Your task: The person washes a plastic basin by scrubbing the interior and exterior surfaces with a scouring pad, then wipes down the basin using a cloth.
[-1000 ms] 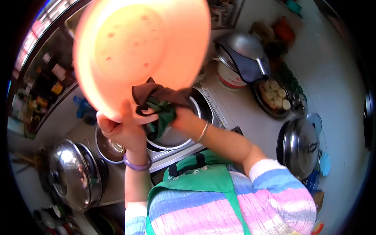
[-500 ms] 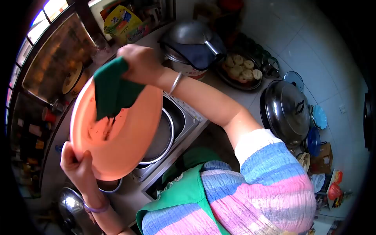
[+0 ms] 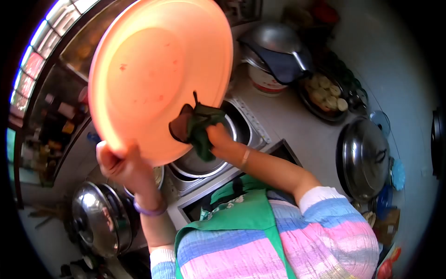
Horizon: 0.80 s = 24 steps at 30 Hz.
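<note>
A large orange plastic basin is held up on its side, its round face turned toward me. Gripping its lower left rim is my left hand, with a purple bangle on the wrist. My right hand is closed around a dark green cloth, which lies against or just in front of the basin's lower right part; exact contact is hard to tell. Below the basin, a round metal pan sits in the steel sink, partly hidden by the basin and my right arm.
A silver wok and dark cloth rest on a white bucket. To its right is a tray of pale round pieces. Big lidded pots stand at right and lower left. A window is at upper left.
The basin has been raised and turned more toward me. My right hand has swept the cloth from the basin's upper part down to its lower right edge. The left hand still grips the rim.
</note>
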Motion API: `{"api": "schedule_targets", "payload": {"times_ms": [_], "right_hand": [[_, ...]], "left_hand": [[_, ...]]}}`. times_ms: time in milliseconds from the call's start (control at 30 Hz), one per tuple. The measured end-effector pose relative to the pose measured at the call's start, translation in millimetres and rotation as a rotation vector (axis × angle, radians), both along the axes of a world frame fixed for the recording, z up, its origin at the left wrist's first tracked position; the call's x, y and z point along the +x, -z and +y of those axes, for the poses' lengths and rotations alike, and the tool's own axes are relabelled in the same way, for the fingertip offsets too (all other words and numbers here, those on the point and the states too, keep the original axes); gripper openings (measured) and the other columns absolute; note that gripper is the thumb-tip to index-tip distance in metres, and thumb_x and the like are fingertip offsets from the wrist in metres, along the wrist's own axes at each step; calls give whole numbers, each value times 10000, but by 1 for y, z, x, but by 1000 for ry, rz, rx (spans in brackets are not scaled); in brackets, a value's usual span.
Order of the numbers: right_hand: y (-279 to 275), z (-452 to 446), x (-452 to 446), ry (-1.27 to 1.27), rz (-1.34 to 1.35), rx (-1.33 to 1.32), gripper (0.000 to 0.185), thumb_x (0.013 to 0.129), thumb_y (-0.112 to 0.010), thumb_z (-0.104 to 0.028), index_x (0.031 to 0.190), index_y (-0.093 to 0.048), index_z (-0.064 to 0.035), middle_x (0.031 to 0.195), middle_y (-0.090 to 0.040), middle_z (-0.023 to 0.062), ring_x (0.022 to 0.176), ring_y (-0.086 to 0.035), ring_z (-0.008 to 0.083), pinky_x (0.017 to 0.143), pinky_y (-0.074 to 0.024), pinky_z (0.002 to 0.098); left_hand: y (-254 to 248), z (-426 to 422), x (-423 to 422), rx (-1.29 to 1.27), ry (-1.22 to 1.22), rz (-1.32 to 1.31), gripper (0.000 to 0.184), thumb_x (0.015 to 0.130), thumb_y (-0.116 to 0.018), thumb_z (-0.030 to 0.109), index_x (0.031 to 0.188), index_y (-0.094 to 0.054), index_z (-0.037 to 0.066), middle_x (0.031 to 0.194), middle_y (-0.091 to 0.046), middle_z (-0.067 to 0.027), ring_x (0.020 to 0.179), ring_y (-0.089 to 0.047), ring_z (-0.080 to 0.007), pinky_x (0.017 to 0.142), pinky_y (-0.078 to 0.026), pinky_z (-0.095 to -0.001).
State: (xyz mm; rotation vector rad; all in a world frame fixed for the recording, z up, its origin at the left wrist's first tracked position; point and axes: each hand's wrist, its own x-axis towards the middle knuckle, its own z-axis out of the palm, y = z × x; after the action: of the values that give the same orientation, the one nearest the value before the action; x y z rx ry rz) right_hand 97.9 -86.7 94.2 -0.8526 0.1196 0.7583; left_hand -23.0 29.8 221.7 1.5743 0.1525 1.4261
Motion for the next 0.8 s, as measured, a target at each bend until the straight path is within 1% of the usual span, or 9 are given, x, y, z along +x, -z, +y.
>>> {"api": "schedule_targets", "payload": {"times_ms": [67,133,200,367,467,567,667,733,800], "right_hand": [[-5,-23,-1,-366,-218,-30,297,877,-405,-29,1148,-518,19,1093,-590,134,977,-593,223,811,-511,340],[-30,-49,11,-414,-267,-73,309,880,-423,-38,1168,-520,18,1091,-593,128,992,-587,217,836,-502,338],[-61,-47,30,-163,-489,26,306,862,-462,-34,1154,-536,16,1077,-603,126,972,-591,221,844,-485,359],[-114,36,87,413,-1520,-249,267,813,-566,-55,1078,-583,-30,1056,-585,150,991,-540,292,808,-447,402],[-123,47,24,439,-1953,-156,281,751,-600,-68,1030,-599,-32,1117,-555,157,1021,-536,337,870,-439,449],[-55,25,26,-89,-2206,-305,352,790,-537,-116,1135,-568,-57,1268,-452,188,1157,-470,359,1013,-356,473],[-65,17,72,159,-1843,-514,306,819,-487,-90,1102,-556,3,1223,-473,237,1121,-485,371,962,-395,438],[-107,36,92,334,-1626,-462,300,745,-572,-105,1012,-584,30,1159,-505,213,1022,-460,360,915,-360,480],[-141,48,67,591,-2174,-440,306,744,-532,-58,1042,-555,6,1131,-491,218,1005,-474,361,926,-364,481]], "left_hand": [[4,-4,7,49,-156,42,329,738,-592,-126,690,-361,103,681,-422,53,642,-369,-38,634,-359,-174],[0,-8,5,-22,-149,6,324,753,-564,-130,688,-354,108,685,-428,52,643,-373,-32,634,-365,-169],[4,-5,-3,-112,-52,-25,314,737,-553,-139,689,-366,109,693,-457,45,648,-401,-31,634,-374,-169],[5,-40,-5,-402,302,33,255,664,-583,-130,745,-463,81,743,-502,43,694,-462,-49,684,-410,-200],[3,-33,-4,-306,383,-52,297,653,-540,-148,882,-562,40,789,-583,-13,710,-559,-96,692,-482,-239],[-15,-30,-18,-313,247,-93,292,651,-542,-139,882,-561,39,856,-615,-58,765,-595,-132,753,-514,-275],[1,-29,-26,-336,175,-86,291,643,-540,-133,888,-566,22,872,-625,-74,774,-608,-156,746,-521,-279],[2,-37,-26,-415,243,-53,282,642,-542,-151,852,-541,37,794,-581,-31,705,-560,-113,678,-484,-247],[-2,-37,-17,-407,304,-58,277,642,-541,-159,826,-525,47,744,-553,-8,655,-527,-90,622,-454,-224]]}}
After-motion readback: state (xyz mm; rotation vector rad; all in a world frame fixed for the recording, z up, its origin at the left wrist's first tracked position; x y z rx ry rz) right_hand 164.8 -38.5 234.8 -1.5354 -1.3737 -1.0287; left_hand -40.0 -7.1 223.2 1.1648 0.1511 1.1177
